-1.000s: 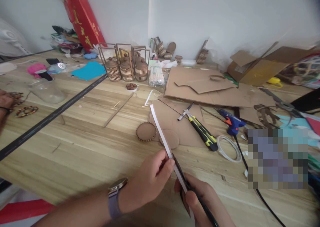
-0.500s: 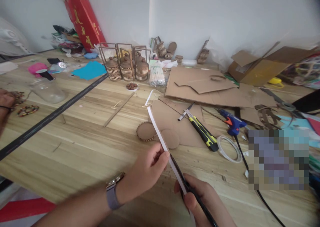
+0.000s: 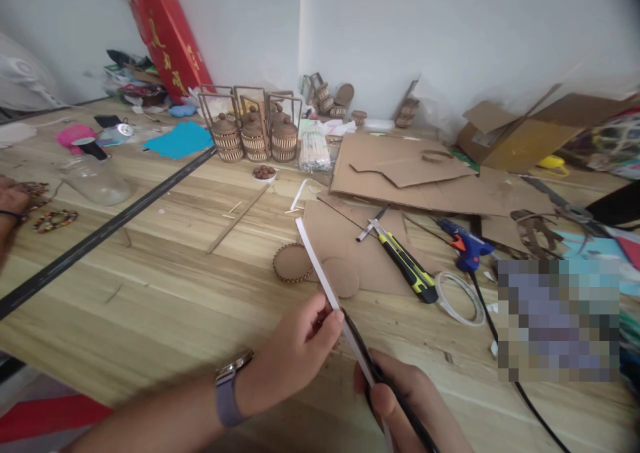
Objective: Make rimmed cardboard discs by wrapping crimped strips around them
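A narrow white strip (image 3: 314, 256) slants from the middle of the table down between my hands. My left hand (image 3: 305, 336) is closed, pinching the strip between thumb and fingers partway along. Lower and to the right, my right hand (image 3: 407, 390) is closed round the strip's lower part and a long, slim black thing (image 3: 364, 352) lying along it; its kind is partly hidden by my fingers. Just beyond my left hand lie a cardboard oval with a beaded-looking edge (image 3: 291, 263) and a plain cardboard oval (image 3: 343, 276).
A yellow-black utility knife (image 3: 407, 263), a tape roll (image 3: 460, 298) and a blue glue gun (image 3: 465, 243) lie to the right. Small lidded baskets (image 3: 256, 136) stand behind, near cardboard sheets (image 3: 370, 173). Another person's hand (image 3: 13, 196) is at far left, near a clear jar (image 3: 97, 181).
Both hands and the white strip have shifted slightly right and down. The strip's far end sits a little lower; both hands keep their hold.
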